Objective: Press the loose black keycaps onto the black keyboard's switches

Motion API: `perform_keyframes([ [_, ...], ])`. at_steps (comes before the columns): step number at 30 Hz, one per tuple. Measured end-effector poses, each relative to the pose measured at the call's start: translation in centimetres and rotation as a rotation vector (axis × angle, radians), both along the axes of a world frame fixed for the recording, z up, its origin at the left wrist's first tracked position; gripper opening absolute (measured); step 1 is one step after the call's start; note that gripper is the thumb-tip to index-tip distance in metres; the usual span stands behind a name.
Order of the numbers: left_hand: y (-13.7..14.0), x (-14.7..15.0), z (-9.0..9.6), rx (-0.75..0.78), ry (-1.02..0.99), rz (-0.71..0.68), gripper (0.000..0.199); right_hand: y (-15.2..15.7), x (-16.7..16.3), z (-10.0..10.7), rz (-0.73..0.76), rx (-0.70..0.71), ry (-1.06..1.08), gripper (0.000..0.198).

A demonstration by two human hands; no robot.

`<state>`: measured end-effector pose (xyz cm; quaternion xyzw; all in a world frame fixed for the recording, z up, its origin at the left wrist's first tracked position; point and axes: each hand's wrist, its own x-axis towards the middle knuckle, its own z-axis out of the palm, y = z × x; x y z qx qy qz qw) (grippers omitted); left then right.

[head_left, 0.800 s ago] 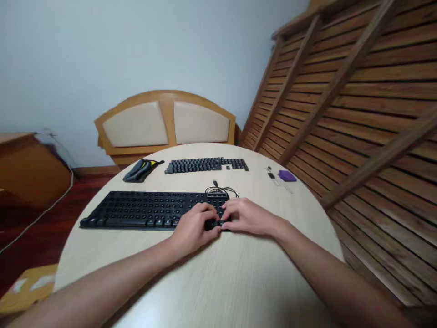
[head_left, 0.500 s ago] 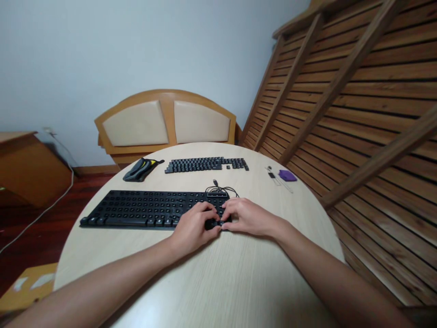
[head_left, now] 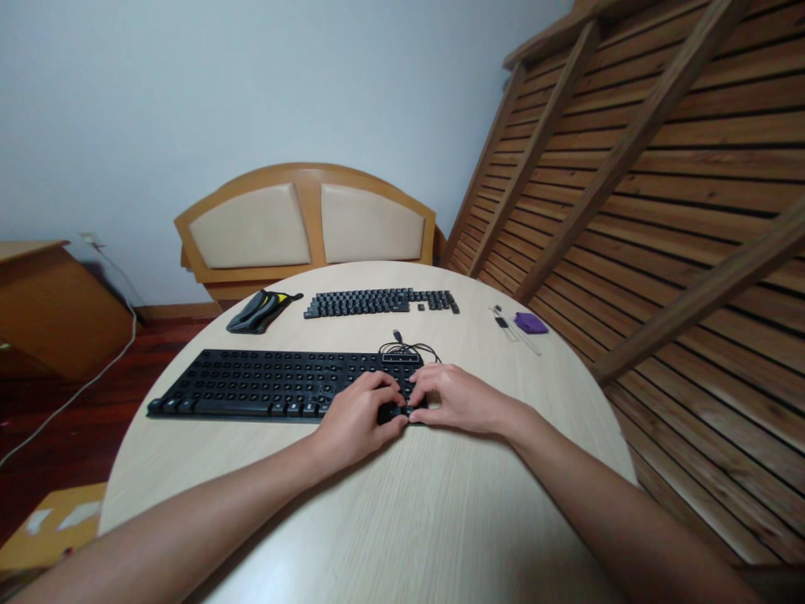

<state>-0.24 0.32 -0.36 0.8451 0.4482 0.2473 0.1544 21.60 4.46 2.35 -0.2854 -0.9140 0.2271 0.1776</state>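
Note:
A black keyboard (head_left: 251, 384) lies flat on the near half of the table. Most of its key positions show bare switches, while caps sit along parts of its front row. Over its right end my left hand (head_left: 361, 413) curls, thumb and fingers closing on a small dark keycap (head_left: 406, 410) near the front corner. From the other side my right hand (head_left: 449, 399) pinches at the same keycap, its fingertips almost meeting those of the left. My fingers hide much of the number pad. Loose keycaps (head_left: 355, 303) lie in keyboard order behind, with one single keycap (head_left: 421, 308) set apart.
On the round pale table (head_left: 428, 520), a coiled USB cable (head_left: 415, 347) rests behind the keyboard. A black-and-yellow pouch (head_left: 259, 312) is at the far left. Toward the right lie a purple cloth (head_left: 532, 323) and a thin wire tool (head_left: 512, 330). Slatted wood (head_left: 629, 210) leans beyond.

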Motion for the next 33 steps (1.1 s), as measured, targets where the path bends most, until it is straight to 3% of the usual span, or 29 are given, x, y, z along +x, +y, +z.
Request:
perform_keyframes([
  [14, 0.1, -0.1, -0.1, 0.013, -0.023, -0.025, 0.012, 0.6, 0.7, -0.2, 0.053, -0.044, 0.077, 0.010],
  [17, 0.1, -0.1, -0.2, 0.021, -0.025, -0.023, 0.013, 1.2, 1.3, 0.0, -0.094, 0.007, 0.108, 0.012],
  [21, 0.0, 0.0, 0.0, 0.017, -0.003, -0.014, 0.012, 3.4, 2.8, -0.5, -0.507, 0.189, 0.030, 0.016],
  [23, 0.0, 0.0, 0.1, 0.016, 0.002, -0.017, 0.012, 5.0, 3.7, -1.1, -0.623, 0.210, -0.002, 0.020],
  [28, 0.0, 0.0, 0.1, 0.008, 0.007, -0.025, 0.011, 8.9, 5.4, -2.9, -0.790, 0.217, -0.117, 0.029],
  [33, -0.1, 0.0, 0.0, 0.005, -0.008, -0.031, 0.012, 11.6, 5.4, -3.5, -0.859, 0.212, -0.217, 0.035],
])
